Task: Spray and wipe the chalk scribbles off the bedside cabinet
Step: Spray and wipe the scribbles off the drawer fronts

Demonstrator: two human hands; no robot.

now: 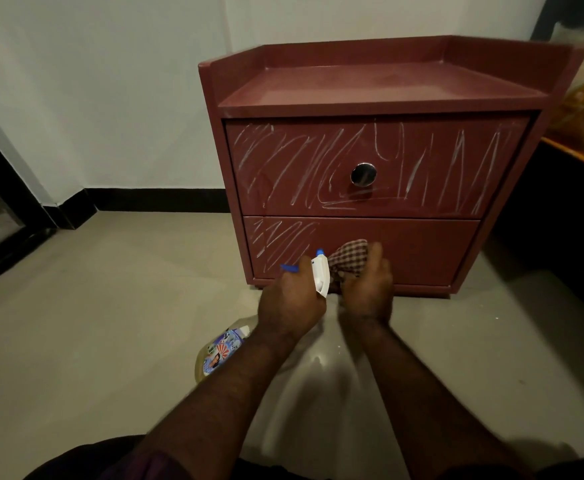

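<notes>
A dark red bedside cabinet stands on the floor with two drawers. White chalk scribbles cover the whole upper drawer front around its round metal knob. On the lower drawer chalk lines remain only at the left end. My left hand grips a spray bottle by its white head with blue nozzle, held low before the lower drawer. My right hand holds a checked cloth pressed against the lower drawer's middle.
A white wall with a black skirting board runs behind and left of the cabinet. A dark piece of furniture with an orange top stands close on the right. Pale floor tiles spread to the left and front.
</notes>
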